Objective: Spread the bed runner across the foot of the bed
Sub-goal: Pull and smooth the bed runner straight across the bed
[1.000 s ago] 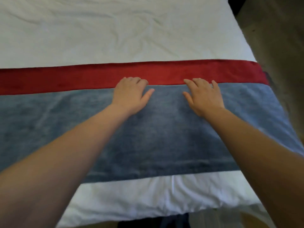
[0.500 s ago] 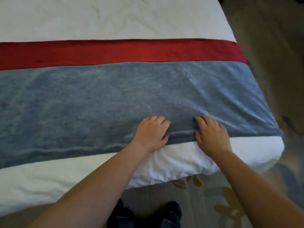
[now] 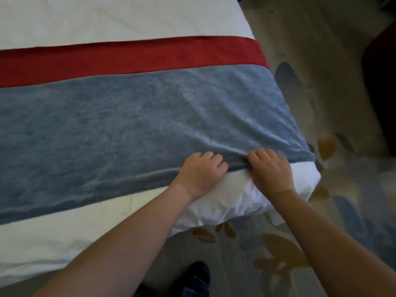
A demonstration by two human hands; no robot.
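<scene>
As most of the view is filled by the bed [image 3: 90,20], w/ white sheet bare at the head side & along the foot edge, the bed runner [image 3: 102,129] is seen laid across it near the foot: blue body, red band [image 3: 128,58] on the far side. Its right end is draped over the bed's side; the left end is cut off by the frame. Creases are fanned from the near hem twd the right corner. The hem is gripped by both hands, side by side: left hand [image 3: 200,174] & right hand [image 3: 271,168], fingers curled into the cloth, a small fold bunched btwn them. Judged best: the hem should be drawn twd the foot w/ equal tension on both sides, so the red band is held parallel to the edge. Creases should then be smoothed outward, not dragged.
</scene>
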